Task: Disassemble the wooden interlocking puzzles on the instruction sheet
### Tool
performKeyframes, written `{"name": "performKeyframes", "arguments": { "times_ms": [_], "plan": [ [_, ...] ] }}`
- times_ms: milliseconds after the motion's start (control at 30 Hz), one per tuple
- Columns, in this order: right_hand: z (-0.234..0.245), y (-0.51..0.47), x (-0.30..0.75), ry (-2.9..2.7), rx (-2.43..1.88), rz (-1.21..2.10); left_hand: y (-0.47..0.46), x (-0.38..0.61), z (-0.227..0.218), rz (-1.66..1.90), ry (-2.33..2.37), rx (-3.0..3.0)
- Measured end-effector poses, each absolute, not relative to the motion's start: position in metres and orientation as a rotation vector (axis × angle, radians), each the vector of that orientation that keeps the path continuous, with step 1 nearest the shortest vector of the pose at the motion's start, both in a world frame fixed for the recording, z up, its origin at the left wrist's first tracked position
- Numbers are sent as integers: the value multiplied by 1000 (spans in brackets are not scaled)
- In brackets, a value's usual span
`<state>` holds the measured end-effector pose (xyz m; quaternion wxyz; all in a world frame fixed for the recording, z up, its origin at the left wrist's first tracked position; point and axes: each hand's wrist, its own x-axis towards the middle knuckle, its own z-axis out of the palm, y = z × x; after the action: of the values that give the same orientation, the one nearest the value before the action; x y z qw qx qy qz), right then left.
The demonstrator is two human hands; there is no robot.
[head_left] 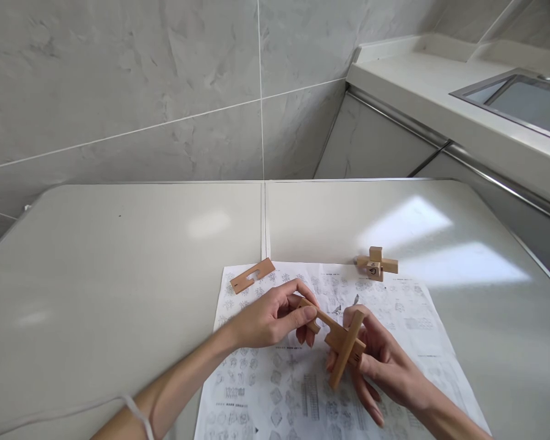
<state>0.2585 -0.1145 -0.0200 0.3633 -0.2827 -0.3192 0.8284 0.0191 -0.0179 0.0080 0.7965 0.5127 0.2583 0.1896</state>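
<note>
Two flat wooden puzzle pieces, crossed through each other, are held between my hands over the printed sheet. My left hand (284,315) pinches the left end of the notched wooden puzzle piece (334,335) between thumb and fingers. At its right end, my right hand (376,354) grips it near the crossing wooden puzzle piece (347,351), which stands tilted across it. Dark marks show on the notched piece's right end. Another slotted wooden piece (241,283) lies at the sheet's upper left corner, apart from my hands.
An assembled wooden cross puzzle (374,266) stands at the sheet's upper right edge. The printed instruction sheet (238,391) lies on the white table (119,293). A white cable (96,403) runs by my left forearm. A counter with a sink (522,101) is at the right.
</note>
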Motion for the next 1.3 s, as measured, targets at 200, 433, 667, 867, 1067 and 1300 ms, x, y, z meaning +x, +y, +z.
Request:
{"name": "performKeyframes", "arguments": {
  "times_ms": [200,433,667,867,1067,1300],
  "plan": [
    [-18,-116,259,-819,-751,2137,-18,19,6,397,553,1103],
    [-19,-118,258,-832,-772,2117,-18,19,6,409,544,1104],
    [-23,-122,258,-867,-839,2055,-19,20,5,412,542,1116],
    [-21,-122,258,-885,-910,1981,-18,19,5,423,544,1134],
    [-21,-117,262,-876,-876,1987,-17,19,7,431,556,1123],
    [-19,-114,261,-823,-960,1988,-18,20,8,460,557,1111]
  ]
}}
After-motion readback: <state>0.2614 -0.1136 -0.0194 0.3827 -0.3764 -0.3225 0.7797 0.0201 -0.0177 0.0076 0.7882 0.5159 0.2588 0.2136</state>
